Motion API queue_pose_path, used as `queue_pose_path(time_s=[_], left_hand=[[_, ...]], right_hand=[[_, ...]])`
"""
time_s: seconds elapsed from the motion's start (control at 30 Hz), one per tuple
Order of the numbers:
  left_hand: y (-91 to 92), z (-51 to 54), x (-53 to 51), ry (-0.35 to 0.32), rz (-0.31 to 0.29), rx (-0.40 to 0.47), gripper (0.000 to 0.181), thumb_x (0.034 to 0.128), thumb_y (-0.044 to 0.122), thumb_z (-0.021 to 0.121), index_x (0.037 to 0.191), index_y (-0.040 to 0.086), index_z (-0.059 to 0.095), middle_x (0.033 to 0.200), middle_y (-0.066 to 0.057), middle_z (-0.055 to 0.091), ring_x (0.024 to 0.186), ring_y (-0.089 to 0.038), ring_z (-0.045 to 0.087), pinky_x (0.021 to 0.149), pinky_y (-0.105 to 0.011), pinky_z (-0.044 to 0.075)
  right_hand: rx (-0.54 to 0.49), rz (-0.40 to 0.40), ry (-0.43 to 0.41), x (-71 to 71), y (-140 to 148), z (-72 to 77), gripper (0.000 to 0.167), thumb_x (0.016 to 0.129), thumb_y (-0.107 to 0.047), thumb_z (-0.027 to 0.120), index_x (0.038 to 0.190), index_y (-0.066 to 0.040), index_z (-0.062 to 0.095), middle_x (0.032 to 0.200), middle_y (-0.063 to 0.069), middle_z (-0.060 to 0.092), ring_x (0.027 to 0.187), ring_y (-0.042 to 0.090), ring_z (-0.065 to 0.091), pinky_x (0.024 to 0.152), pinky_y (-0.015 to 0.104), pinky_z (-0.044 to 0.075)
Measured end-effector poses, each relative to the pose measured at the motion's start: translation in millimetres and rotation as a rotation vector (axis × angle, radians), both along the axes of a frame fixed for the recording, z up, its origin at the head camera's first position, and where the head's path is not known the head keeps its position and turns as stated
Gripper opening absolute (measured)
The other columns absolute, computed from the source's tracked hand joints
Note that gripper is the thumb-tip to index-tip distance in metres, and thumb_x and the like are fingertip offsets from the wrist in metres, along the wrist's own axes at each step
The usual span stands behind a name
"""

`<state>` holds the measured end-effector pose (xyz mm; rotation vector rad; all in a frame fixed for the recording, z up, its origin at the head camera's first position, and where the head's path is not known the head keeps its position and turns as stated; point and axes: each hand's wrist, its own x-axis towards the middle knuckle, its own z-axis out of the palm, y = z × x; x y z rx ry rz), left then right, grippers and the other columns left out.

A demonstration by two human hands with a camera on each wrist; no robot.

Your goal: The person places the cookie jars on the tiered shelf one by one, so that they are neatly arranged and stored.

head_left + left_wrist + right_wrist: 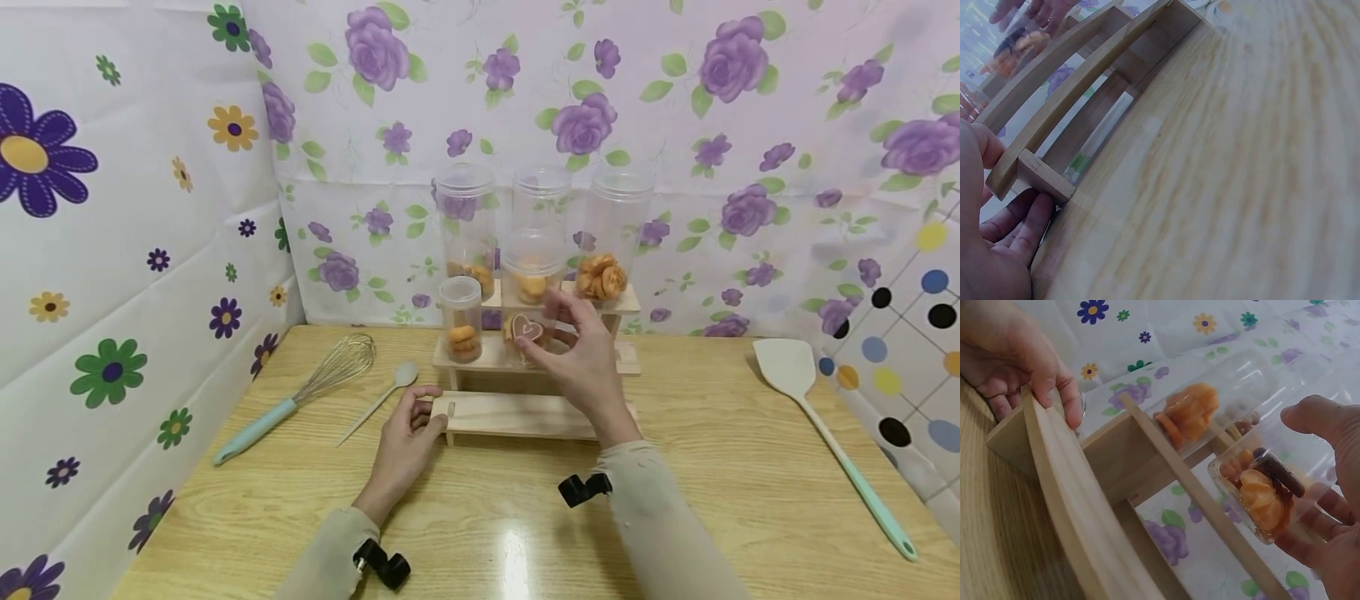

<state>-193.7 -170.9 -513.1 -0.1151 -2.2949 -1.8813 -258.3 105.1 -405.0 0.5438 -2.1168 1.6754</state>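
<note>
A three-step wooden display rack (517, 414) stands on the table. My left hand (405, 442) grips the left end of its lowest step, with the thumb at the front and fingers around the end. My right hand (585, 367) holds a clear plastic jar (517, 329) at the middle step, thumb on one side and fingers on the other. Inside that jar, cookies show, one with a white heart outline; the right wrist view also shows a dark stick. Left of it on the same step is a smaller jar (461, 321) of orange cookies.
On the top step stand three tall clear jars, including a left one (465, 233) and a right one (611, 242), with snacks at the bottom. A whisk (300, 396) and a spoon (386, 396) lie to the left, a spatula (817, 425) to the right. Patterned cloth (480, 83) hangs behind.
</note>
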Motion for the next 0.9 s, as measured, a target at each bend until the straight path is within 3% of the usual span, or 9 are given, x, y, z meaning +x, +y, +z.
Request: queue_pose_path(time_s=[0.23,0.53,0.77,0.9], left_hand=[[3.1,1.4,-1.6,0.002,-0.005,-0.015,0.036,0.1067,0.010,0.070,0.142,0.018,0.066,0.117,-0.011,0.075,0.106,-0.021,0.071,0.089,-0.023,0.057],[3.5,2.9,-2.8,0.003,0.002,-0.029,0.036,0.1061,0.010,0.070,0.141,0.018,0.066,0.115,-0.011,0.075,0.105,-0.021,0.070,0.089,-0.023,0.057],[0.8,2.4,-2.1,0.002,0.018,-0.032,0.037,0.1064,0.008,0.070,0.141,0.019,0.066,0.113,-0.010,0.074,0.105,-0.020,0.071,0.088,-0.022,0.057],[1.7,1.0,-1.9,0.000,0.010,-0.028,0.037,0.1064,0.007,0.070,0.142,0.017,0.065,0.113,-0.011,0.074,0.106,-0.019,0.071,0.089,-0.022,0.057]], right_hand=[[-0.025,0.001,-0.022,-2.0,0,-10.8,0.078,0.091,-0.014,0.095,0.160,-0.011,0.058,0.141,0.009,0.061,0.134,0.043,0.061,0.108,0.041,0.059],[-0.002,-0.006,-0.030,-0.9,0,-15.7,0.082,0.095,-0.015,0.092,0.166,-0.013,0.051,0.145,0.009,0.061,0.138,0.030,0.062,0.114,0.037,0.055],[0.122,-0.083,0.029,10.2,11,-15.8,0.091,0.094,-0.024,0.094,0.170,-0.017,0.044,0.154,0.011,0.059,0.139,0.031,0.062,0.113,0.050,0.056],[0.094,-0.108,0.077,15.7,25,-7.2,0.084,0.093,-0.018,0.094,0.165,-0.015,0.050,0.148,0.012,0.061,0.132,0.030,0.063,0.108,0.052,0.055]])
